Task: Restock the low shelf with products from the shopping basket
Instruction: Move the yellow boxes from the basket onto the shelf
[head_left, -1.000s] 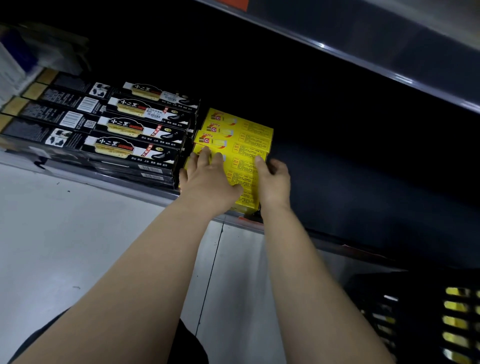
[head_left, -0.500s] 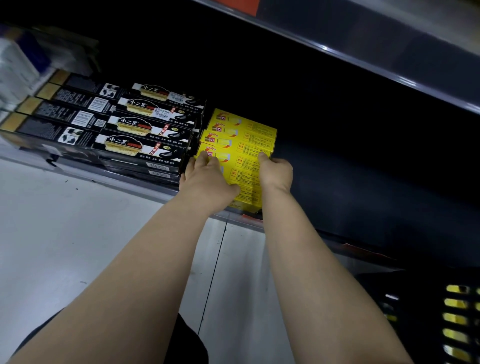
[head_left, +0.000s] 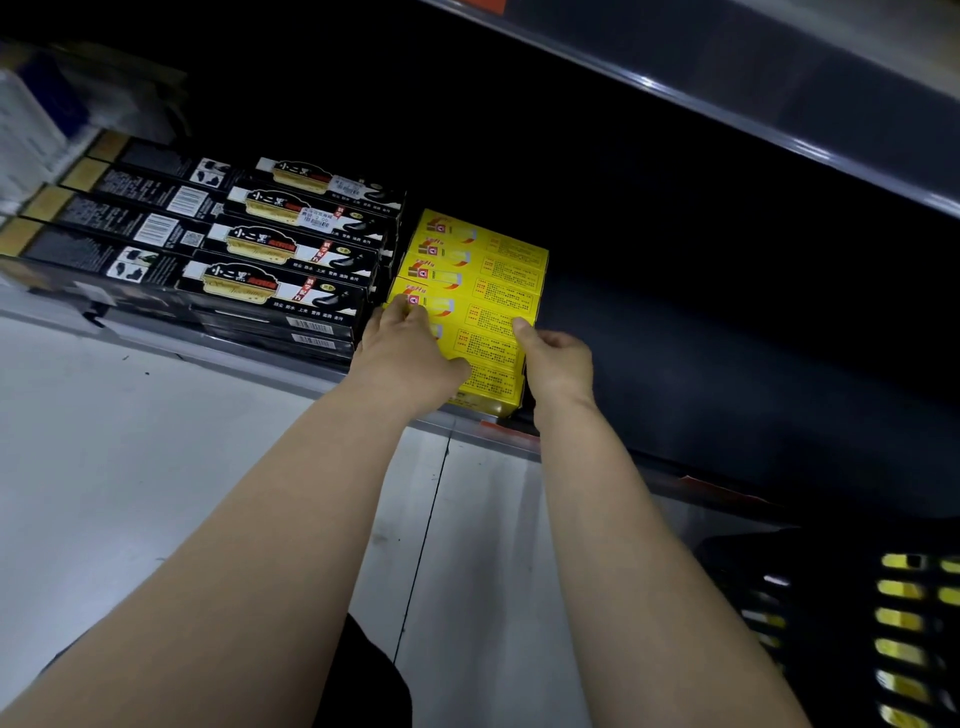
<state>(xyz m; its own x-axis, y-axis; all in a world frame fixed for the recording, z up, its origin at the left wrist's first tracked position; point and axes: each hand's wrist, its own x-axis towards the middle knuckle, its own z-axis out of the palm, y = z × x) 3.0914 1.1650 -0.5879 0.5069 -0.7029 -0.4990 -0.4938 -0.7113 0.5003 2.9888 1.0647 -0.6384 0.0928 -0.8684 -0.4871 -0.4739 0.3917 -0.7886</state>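
A pale shop floor (head_left: 156, 467) runs up to a dark low shelf (head_left: 727, 374), which sits in deep shadow under an upper shelf (head_left: 779, 104). At the low shelf's front edge a block of yellow boxes (head_left: 483, 291) lies flat, touching the black boxes (head_left: 270, 260) on its left. Each yellow box has its long axis running along the front edge, from one hand across to the other.

The left hand (head_left: 410, 358) lies over the left ends with its fingers bent down at the edge, as far as the dim view shows. The right hand (head_left: 558, 364) grips the right ends, thumb on top and fingers round the side. Both hands thus bracket the block, probably squaring it up.

The shopping basket (head_left: 831, 623) stands on the floor at the lower right, with more yellow showing through its slots. It is nearer the right hand, which looks the likelier one to fetch the next boxes.
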